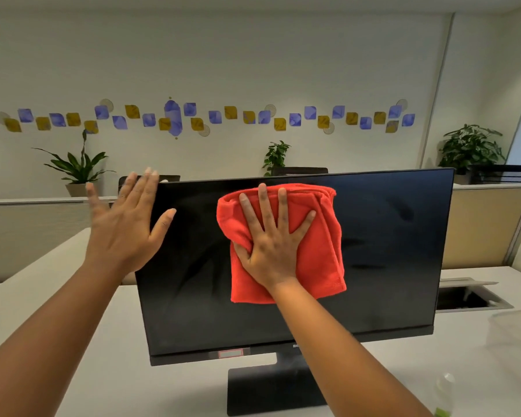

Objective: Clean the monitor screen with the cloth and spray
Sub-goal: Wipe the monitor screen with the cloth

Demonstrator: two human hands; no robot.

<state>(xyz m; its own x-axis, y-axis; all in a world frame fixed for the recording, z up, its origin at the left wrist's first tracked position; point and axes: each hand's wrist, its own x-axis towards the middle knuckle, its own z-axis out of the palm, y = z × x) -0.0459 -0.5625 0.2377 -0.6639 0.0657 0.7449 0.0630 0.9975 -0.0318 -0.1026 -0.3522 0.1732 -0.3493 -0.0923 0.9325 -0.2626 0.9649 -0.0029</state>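
A black monitor [388,251] stands on a white desk, its dark screen facing me with faint streaks on it. A folded red cloth [322,254] lies flat against the upper middle of the screen. My right hand [271,245] presses the cloth to the glass with fingers spread and straight. My left hand [127,227] is at the monitor's upper left edge, fingers straight, thumb over the screen's front. A small clear spray bottle [444,395] with green liquid stands blurred at the bottom right of the desk.
The monitor's black base [268,389] sits on the white desk [103,356]. An open cable hatch [469,296] lies in the desk to the right. A clear plastic item [515,332] is at the right edge. Potted plants and a partition stand behind.
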